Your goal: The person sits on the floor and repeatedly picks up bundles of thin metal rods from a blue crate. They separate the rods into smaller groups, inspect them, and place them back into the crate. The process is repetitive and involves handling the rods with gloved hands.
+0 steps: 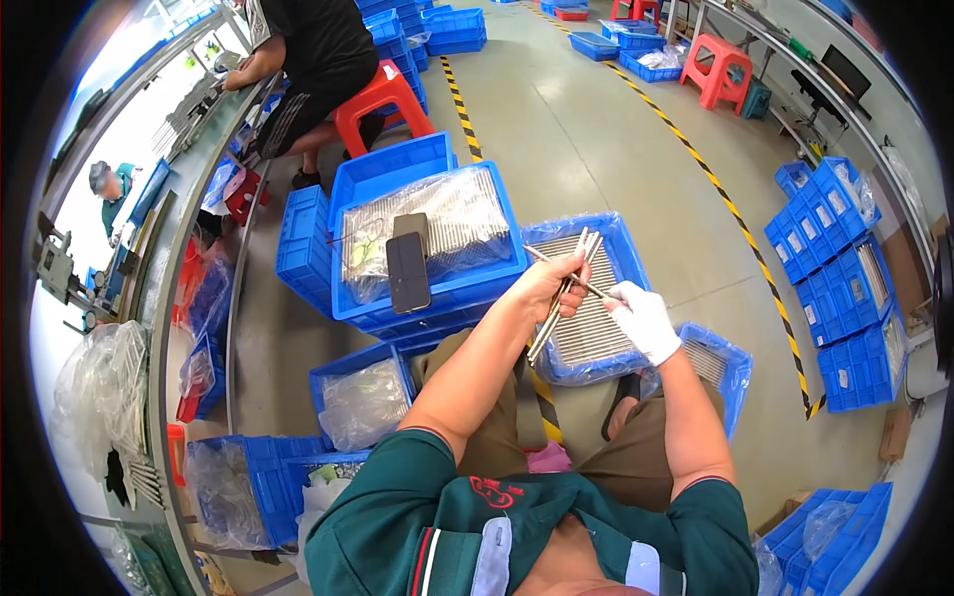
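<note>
My bare left hand [547, 288] is closed around a small bundle of thin metal rods [542, 343], held at a slant in front of me. A single metal rod [594, 289] lies crosswise to the bundle. Its right end is pinched by my right hand [644, 323], which wears a white glove. Below both hands stands a blue bin [634, 253] lined with clear plastic, where many similar rods [596, 343] lie side by side in a row. My fingers hide part of the bundle's middle.
Left of my hands, a stack of blue bins [507, 204] holds plastic-covered rods, with a dark phone [407, 270] on top. Another rod-filled bin [737, 382] sits by my right knee. A person [318, 50] works at the left bench on a red stool [383, 104]. Blue bins [840, 288] line the right.
</note>
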`<state>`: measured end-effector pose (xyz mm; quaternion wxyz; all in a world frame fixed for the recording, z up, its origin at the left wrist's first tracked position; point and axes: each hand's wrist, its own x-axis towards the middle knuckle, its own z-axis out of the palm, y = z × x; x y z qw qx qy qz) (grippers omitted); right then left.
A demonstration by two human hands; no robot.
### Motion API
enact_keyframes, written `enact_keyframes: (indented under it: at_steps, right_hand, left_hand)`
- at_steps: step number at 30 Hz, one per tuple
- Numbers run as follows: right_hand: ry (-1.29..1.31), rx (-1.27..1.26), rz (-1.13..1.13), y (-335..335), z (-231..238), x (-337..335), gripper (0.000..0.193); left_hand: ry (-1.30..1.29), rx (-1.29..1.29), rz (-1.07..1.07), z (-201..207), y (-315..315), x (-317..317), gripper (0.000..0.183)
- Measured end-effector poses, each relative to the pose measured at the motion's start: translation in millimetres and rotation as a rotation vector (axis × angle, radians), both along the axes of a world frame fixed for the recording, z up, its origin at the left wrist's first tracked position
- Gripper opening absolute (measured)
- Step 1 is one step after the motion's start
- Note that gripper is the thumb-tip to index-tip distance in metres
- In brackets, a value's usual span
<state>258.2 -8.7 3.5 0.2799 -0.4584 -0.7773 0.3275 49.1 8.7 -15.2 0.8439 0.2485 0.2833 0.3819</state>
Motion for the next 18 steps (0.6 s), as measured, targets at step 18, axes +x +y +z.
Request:
enact_keyframes:
  at_steps: [18]
  right_hand:
    - [0.675,-0.912,0.156,-8.9,-23.4,-15.8,0.024]
  left_hand:
    - [0.116,0.138,0.156,1.6,6.2,11.3,0.074]
